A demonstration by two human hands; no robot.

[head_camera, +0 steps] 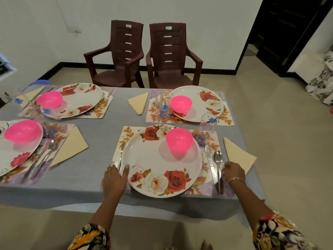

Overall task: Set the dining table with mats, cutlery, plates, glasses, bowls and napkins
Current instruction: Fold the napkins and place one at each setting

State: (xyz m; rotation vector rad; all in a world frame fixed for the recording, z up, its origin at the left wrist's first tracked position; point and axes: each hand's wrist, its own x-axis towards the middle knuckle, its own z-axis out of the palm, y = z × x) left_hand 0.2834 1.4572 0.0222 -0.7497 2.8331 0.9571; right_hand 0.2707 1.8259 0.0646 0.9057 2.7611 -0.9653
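The nearest setting has a floral mat (201, 191), a rose-patterned plate (155, 159), a pink bowl (179, 142) on the plate, a fork (121, 156) on the left, and a knife (209, 159) and spoon (218, 160) on the right. A clear glass (207, 126) stands at the mat's far right corner and a cream napkin (238, 156) lies to its right. My left hand (114, 178) rests flat on the mat's left edge over the fork handle, thumb against the plate rim. My right hand (233, 171) curls its fingers at the mat's right edge beside the spoon.
Three other settings with pink bowls, plates, glasses and napkins cover the grey table (111, 138): far right (196, 103), far left (75, 100), near left (19, 147). Two brown plastic chairs (144, 56) stand beyond the far edge. A tiled floor lies to the right.
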